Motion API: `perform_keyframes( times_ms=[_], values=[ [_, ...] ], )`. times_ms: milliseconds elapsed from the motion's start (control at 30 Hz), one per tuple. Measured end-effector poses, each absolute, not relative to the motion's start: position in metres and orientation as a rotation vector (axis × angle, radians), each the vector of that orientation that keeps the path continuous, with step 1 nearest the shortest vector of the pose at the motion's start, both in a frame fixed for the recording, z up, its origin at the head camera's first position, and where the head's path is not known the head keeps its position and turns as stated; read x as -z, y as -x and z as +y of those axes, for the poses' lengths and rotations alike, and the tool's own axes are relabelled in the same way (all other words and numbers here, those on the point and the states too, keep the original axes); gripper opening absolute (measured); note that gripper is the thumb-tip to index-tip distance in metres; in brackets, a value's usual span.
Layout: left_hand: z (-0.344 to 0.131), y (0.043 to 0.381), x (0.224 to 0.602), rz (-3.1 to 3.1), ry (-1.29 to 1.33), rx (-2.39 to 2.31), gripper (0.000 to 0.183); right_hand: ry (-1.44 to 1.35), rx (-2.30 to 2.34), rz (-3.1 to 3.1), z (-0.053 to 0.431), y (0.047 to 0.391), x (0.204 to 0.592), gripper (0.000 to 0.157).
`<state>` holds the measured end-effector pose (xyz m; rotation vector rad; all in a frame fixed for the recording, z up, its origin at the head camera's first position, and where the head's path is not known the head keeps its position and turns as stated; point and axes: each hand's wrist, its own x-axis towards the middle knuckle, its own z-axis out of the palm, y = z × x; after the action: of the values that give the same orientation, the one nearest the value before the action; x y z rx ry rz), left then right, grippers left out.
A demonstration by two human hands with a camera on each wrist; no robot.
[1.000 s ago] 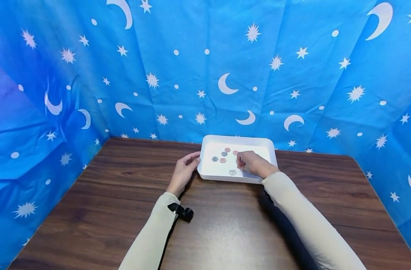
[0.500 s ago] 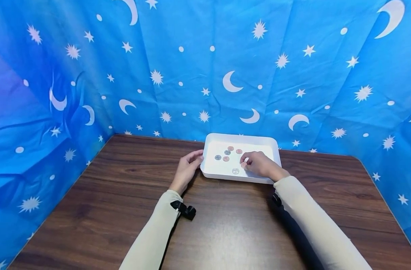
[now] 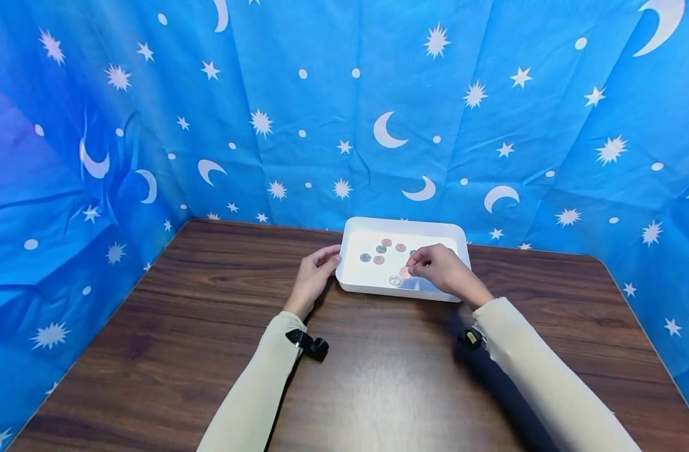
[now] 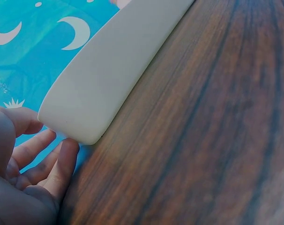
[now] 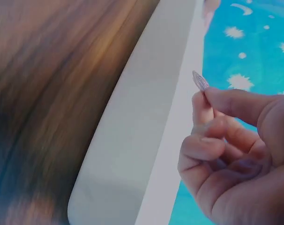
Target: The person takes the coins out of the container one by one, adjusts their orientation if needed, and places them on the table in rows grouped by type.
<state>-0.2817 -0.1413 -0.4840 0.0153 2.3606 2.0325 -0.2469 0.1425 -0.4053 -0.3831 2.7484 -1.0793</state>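
Note:
A white tray (image 3: 355, 287) lies at the back of the table, with several copper and silver coins in it. My right hand (image 3: 443, 267), over the tray's right half, pinches a copper-coloured coin (image 3: 405, 272) between thumb and index finger. In the right wrist view this coin (image 5: 200, 81) stands almost edge-on above the fingertips, the other fingers curled below. Close by it lies a larger silver coin (image 3: 395, 280). My left hand (image 3: 311, 279) touches the tray's left end from outside with extended fingers; the left wrist view shows those fingers (image 4: 67, 161) at the tray's corner.
In the tray's left half are a silver coin (image 3: 365, 257), a copper coin (image 3: 379, 260) and several others close together. Behind the dark wooden table (image 3: 367, 376) hangs a blue cloth (image 3: 321, 100) with white moons and stars.
My right hand has turned and shifted slightly right, and the copper coin in its fingertips has come into sight. My left hand stays at the tray's end. The head view has shifted a little.

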Motion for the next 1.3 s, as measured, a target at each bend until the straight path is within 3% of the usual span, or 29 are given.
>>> perform_keyframes(
  times_ms=[300, 667, 900, 1133, 1300],
  values=[
    [-0.142, 0.283, 0.485, 2.337, -0.030, -2.055, 0.037, 0.394, 1.096, 2.627, 0.111, 0.218, 0.392, 0.018],
    [-0.142, 0.283, 0.483, 2.331, -0.030, -2.070, 0.036, 0.368, 1.100, 2.664, 0.047, 0.191, 0.430, 0.021],
    [-0.140, 0.282, 0.484, 2.302, -0.047, -2.115, 0.035, 0.384, 0.973, 2.778, 0.031, 0.192, 0.446, 0.023],
    [-0.138, 0.281, 0.481, 2.329, -0.029, -2.083, 0.035, 0.388, 0.802, 2.830, 0.025, 0.196, 0.450, 0.040],
    [-0.139, 0.281, 0.481, 2.329, -0.031, -2.088, 0.035, 0.472, 0.804, 2.910, 0.027, 0.197, 0.452, 0.032]
  ],
)
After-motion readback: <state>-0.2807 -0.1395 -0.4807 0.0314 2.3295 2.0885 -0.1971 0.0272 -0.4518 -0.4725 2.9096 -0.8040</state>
